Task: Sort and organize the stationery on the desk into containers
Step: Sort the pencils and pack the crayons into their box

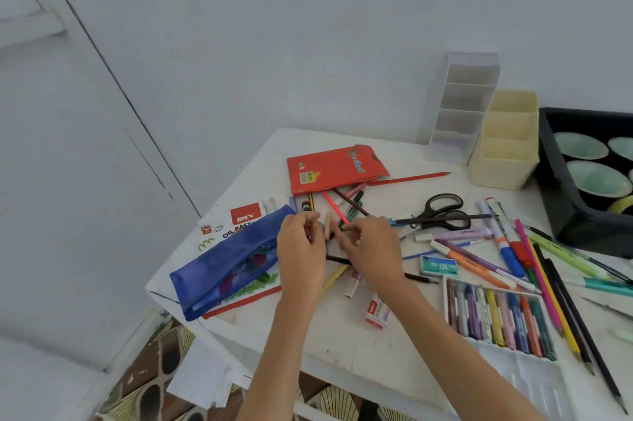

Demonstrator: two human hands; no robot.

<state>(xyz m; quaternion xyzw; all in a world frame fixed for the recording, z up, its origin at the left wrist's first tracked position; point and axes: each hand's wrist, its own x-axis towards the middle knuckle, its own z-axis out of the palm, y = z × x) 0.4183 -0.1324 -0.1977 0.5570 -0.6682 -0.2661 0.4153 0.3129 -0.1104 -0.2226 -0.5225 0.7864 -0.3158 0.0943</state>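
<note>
The right hand hovers over the heap of loose coloured pencils at the middle of the white desk. Its curled fingertips pinch the near end of a coral-pink pencil, which slants away toward the flat red cardboard pencil box. The left hand is just beside it with its fingers bent in close. Whether it holds anything I cannot tell (the back of the hand hides the fingertips).

The step in hand looks like picking pencils out of the tangle one at a time. It would go best if the pencil were drawn out along its own length, not lifted sideways, since a dark brown pencil crosses close by and could be flicked off the heap. The left hand could then collect each freed pencil, laid parallel with the points one way, so that the bundle goes into a container in one move.

The red box lies just beyond the heap. The blue mesh zip pouch lies to the left, near the desk's edge. The cream three-pocket plastic holder and the clear tiered plastic organiser stand at the far right. The black-handled scissors lie to the right of the heap, so a reach to those containers should pass over them.
</note>
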